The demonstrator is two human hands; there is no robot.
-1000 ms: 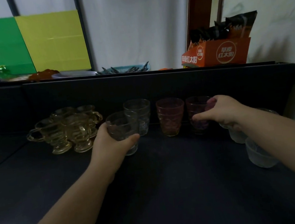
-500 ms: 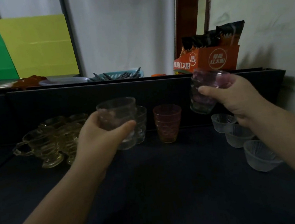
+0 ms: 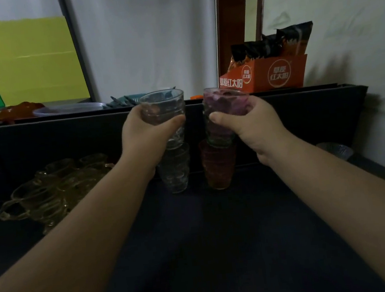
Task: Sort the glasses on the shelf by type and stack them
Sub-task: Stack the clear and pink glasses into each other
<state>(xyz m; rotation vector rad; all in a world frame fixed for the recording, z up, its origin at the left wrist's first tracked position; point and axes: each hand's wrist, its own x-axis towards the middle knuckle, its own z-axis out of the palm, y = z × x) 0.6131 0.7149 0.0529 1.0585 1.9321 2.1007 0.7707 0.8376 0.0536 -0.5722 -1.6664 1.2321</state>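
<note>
Clear glass [image 3: 162, 108] sits gripped in the left hand [image 3: 147, 139], directly above a second clear glass [image 3: 174, 172] on the dark shelf [image 3: 221, 238]. At three o'clock, the right hand [image 3: 251, 127] grips a purple glass [image 3: 224, 108] over a red glass [image 3: 219, 169]. Amber cups [image 3: 54, 185] cluster at nine o'clock.

A home pantry corner: drinking glasses [image 3: 173, 169] on a dark shelf [image 3: 221, 238], snack box [image 3: 274, 74] above.
</note>
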